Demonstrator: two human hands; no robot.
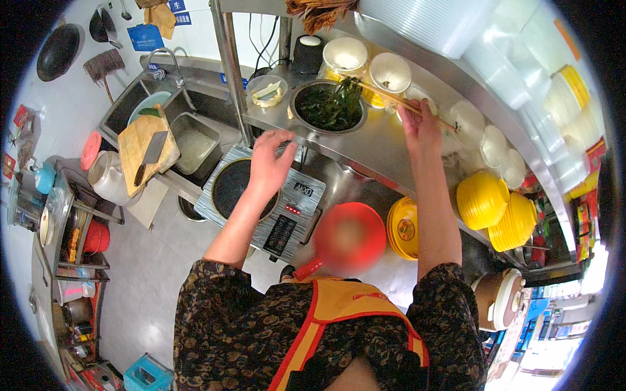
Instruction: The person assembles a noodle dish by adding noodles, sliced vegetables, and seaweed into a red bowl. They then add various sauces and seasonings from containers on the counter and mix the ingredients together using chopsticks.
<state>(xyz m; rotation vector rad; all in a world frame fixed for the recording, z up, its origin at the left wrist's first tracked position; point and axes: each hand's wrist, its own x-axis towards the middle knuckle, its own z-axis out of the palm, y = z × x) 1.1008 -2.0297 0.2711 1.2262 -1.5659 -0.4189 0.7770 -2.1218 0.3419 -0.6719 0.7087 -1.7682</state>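
Note:
My right hand (421, 122) grips a pair of wooden chopsticks (386, 94), whose far ends hold up a clump of dark green seaweed or leafy strands (349, 90). The strands hang into a round metal pot (328, 128) of the same dark greens on the steel shelf. My left hand (275, 154) is raised over the induction cooker (303, 188), fingers bent and parted, holding nothing. Beneath it a dark round pan or plate (232, 188) lies on the cooker, partly hidden by my forearm. A clear tub (267, 101) with pale pieces stands left of the pot.
A red pan (350, 239) and yellow plates (402, 234) lie in front of me. White bowls (390, 73) line the shelf behind the pot, and yellow bowls (481, 200) stand to the right. At left, a cleaver (155, 147) rests on a wooden board (128, 141) by the sink (117, 110).

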